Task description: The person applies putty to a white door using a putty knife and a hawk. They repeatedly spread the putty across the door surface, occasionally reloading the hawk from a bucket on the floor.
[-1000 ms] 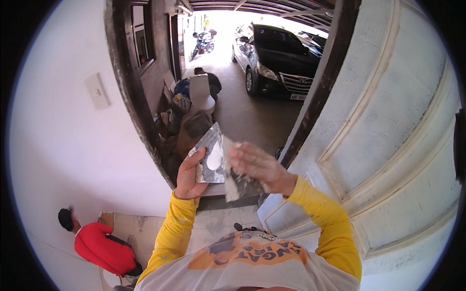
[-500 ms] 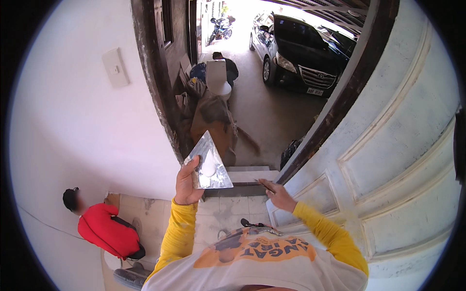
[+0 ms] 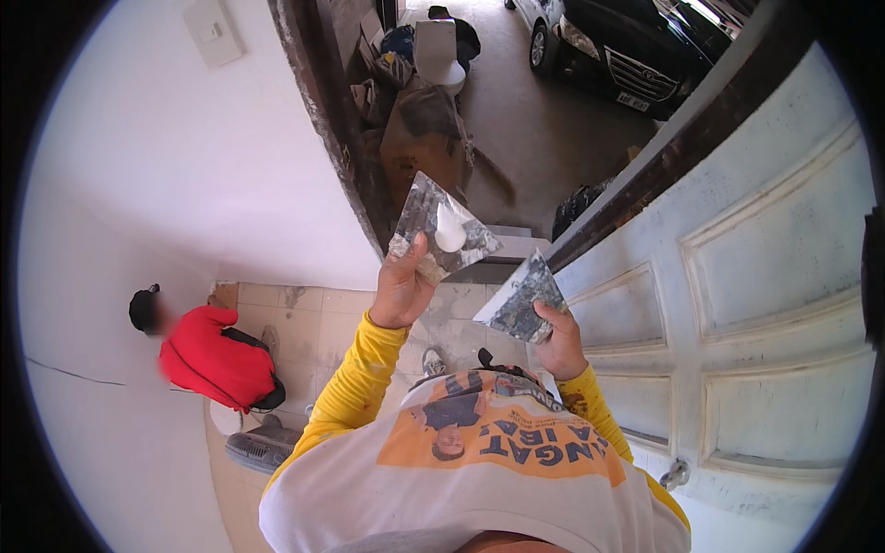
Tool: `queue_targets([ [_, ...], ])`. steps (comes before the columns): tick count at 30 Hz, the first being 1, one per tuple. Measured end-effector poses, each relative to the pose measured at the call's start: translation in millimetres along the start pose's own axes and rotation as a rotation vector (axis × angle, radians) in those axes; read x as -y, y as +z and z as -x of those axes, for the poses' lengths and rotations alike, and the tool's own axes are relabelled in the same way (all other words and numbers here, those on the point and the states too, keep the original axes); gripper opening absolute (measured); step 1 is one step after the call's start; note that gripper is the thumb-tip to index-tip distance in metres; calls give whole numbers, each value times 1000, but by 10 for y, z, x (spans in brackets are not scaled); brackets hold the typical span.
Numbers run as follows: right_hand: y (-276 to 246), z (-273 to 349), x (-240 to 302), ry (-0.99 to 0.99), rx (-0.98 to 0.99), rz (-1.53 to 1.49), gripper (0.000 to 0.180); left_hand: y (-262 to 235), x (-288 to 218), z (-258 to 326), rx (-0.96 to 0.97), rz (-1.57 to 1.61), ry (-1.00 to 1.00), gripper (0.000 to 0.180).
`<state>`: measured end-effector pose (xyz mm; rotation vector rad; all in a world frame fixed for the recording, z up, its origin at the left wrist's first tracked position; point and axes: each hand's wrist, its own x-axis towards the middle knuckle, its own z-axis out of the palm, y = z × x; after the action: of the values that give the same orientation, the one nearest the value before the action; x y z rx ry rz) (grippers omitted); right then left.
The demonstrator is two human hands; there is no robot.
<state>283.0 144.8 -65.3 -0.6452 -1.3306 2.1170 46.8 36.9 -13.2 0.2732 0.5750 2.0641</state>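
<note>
My left hand (image 3: 404, 288) grips a broad, stained metal putty knife (image 3: 426, 210), its blade pointing up and away from me. A rounded dollop of white putty (image 3: 450, 227) sits on that blade. A second putty knife (image 3: 518, 302) is pinched in my right hand (image 3: 560, 345), its thumb on the face of the blade. White paste lines its left edge, and dark smears cover the rest. The two blades are close together but apart, in front of the doorway step. Both handles are hidden.
A pale panelled door (image 3: 687, 276) stands at my right, beside a dark door frame (image 3: 682, 138). At left, a person in a red top (image 3: 217, 359) crouches by the white wall (image 3: 212, 184). Beyond the doorway are a cardboard box (image 3: 419, 147), a toilet (image 3: 436, 55), another person and a black car (image 3: 636, 46).
My right hand has come in toward the left, and its putty knife has turned from edge-on to show its face. The left knife has tilted rightward. The view has dipped lower.
</note>
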Motion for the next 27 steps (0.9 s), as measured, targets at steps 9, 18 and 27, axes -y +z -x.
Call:
queue_targets([
  [9,350,518,955,227,132,-583,26,278,445,303,167,-957,501,37],
  [18,278,716,1024,169,119,-482,43,583,657,219,579,-1071,906,39],
  [27,453,463,1099,-25,-16,-215,52,617,252,-172,935,-1186,1056,48],
])
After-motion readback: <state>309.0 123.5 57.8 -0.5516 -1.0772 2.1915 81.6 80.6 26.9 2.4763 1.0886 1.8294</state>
